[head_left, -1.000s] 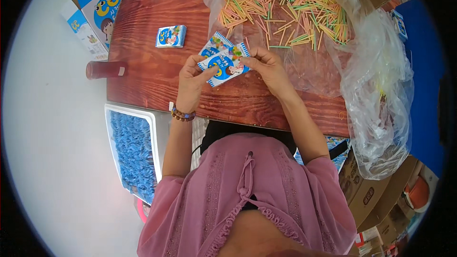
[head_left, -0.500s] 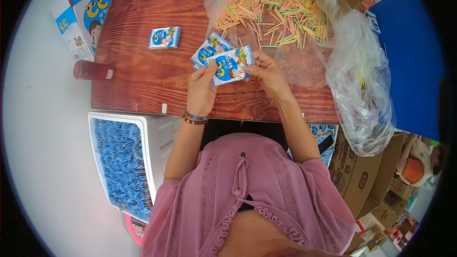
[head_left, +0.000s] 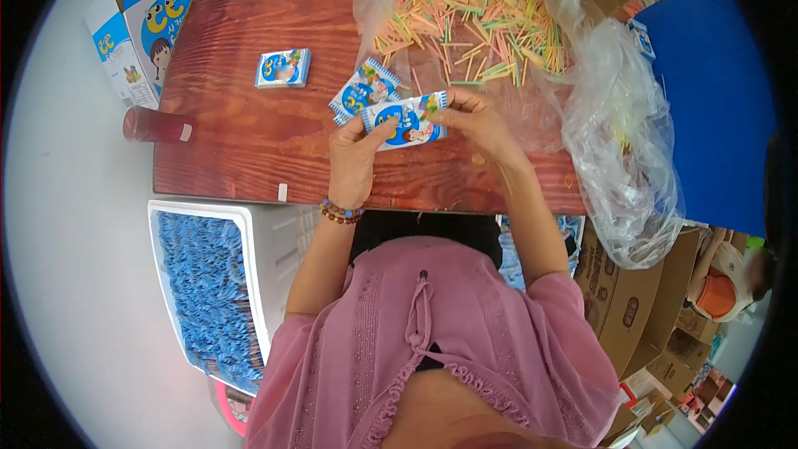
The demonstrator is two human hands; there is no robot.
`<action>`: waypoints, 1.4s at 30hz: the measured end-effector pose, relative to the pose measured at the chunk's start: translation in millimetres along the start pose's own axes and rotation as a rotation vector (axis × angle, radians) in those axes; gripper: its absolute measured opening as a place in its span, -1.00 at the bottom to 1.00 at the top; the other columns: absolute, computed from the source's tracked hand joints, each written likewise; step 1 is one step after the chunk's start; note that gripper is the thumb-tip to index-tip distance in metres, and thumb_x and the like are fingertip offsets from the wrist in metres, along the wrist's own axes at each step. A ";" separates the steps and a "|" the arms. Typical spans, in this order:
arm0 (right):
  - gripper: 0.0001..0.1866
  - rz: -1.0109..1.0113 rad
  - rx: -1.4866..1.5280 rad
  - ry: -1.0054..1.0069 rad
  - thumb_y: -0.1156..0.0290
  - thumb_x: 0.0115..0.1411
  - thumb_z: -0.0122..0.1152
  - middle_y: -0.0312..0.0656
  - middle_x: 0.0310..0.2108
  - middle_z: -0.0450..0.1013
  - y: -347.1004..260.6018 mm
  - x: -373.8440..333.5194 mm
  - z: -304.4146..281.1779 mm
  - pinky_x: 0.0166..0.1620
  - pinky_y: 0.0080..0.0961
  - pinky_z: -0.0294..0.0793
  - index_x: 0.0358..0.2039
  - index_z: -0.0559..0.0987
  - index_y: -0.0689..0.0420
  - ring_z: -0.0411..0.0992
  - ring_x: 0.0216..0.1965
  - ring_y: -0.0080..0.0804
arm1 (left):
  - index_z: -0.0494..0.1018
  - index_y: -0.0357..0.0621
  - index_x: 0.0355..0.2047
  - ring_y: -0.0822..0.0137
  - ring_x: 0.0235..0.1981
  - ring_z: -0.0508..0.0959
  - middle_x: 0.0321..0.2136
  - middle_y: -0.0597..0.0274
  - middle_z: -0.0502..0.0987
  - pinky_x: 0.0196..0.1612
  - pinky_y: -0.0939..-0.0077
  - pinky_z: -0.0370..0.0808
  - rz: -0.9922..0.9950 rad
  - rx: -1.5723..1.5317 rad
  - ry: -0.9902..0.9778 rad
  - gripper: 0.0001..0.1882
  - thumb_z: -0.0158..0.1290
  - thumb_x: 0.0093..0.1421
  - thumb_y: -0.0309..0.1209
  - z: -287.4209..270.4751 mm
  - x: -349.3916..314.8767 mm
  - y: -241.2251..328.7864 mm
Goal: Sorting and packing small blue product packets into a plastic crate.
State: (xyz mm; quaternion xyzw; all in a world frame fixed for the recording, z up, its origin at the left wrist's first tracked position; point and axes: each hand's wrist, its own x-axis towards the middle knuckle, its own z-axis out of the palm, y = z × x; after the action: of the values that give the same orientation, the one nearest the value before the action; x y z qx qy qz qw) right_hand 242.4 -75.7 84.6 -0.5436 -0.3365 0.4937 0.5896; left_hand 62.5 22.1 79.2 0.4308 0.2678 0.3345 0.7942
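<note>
Between my two hands I hold a blue-and-white candy packet [head_left: 405,122] by its ends, over the near part of the table. My left hand [head_left: 353,154] pinches its left end, thumb on top. At the other end, my right hand [head_left: 474,120] grips the packet's right edge between thumb and fingers. Another blue-and-white packet [head_left: 363,90] lies on the table just behind, partly covered by the held one. Farther left rests a small stack of like packets [head_left: 283,68]. Pastel candy sticks [head_left: 490,25] are spread on clear plastic at the back right.
A crumpled clear plastic bag [head_left: 619,133] hangs over the table's right edge. On the left stand a reddish jar [head_left: 156,125] and printed cartons [head_left: 158,25]. A white bin [head_left: 258,274] full of blue packets sits below the wooden table [head_left: 241,145]. Cardboard boxes [head_left: 636,299] are at lower right.
The held packet has turned flatter, its right end now lower relative to the left. My right hand has shifted slightly right. The whole view has drifted a little.
</note>
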 end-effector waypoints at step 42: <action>-0.69 -0.586 -0.654 -0.206 0.56 -0.06 0.29 -0.17 0.21 0.23 -20.4 8.4 -7.5 0.27 -0.21 0.05 -0.22 0.60 0.09 0.09 0.28 -0.17 | 0.49 -0.25 -0.14 0.38 -0.14 0.56 -0.15 0.18 0.56 -0.01 0.39 0.50 -0.176 -0.244 0.049 -0.79 0.00 0.29 -0.41 1.5 11.8 -23.4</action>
State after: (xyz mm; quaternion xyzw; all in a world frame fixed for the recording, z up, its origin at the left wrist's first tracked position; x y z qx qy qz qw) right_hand 256.2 -68.5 101.9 -0.5311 -0.6713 0.2253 0.4653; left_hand 78.1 20.8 58.1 0.2978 0.2814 0.3041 0.8600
